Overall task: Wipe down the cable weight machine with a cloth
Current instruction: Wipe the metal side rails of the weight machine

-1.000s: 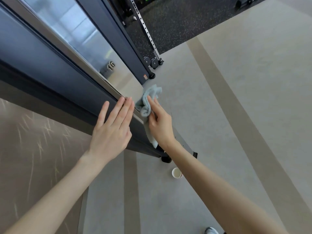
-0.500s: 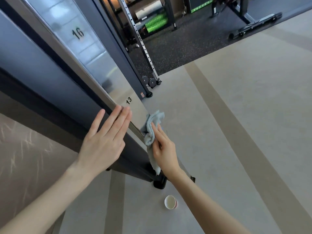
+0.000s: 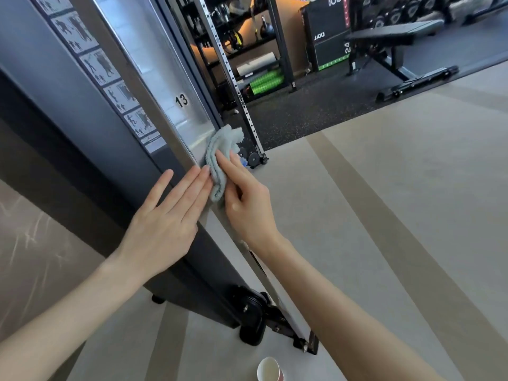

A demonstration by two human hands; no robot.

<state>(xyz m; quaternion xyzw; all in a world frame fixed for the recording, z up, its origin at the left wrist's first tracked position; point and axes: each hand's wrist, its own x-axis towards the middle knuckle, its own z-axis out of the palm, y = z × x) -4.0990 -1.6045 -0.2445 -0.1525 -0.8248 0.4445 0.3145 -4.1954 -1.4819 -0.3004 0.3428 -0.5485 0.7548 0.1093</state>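
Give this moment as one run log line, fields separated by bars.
phase: wiping cable machine | right hand: holds cloth against silver edge | left hand: flat on dark side | floor: paper cup

two bare hands, the left hand (image 3: 165,224) and right hand (image 3: 247,213), one cloth (image 3: 220,158), one cable weight machine (image 3: 82,119), one paper cup (image 3: 268,369) and one weight bench (image 3: 395,34) were in view.
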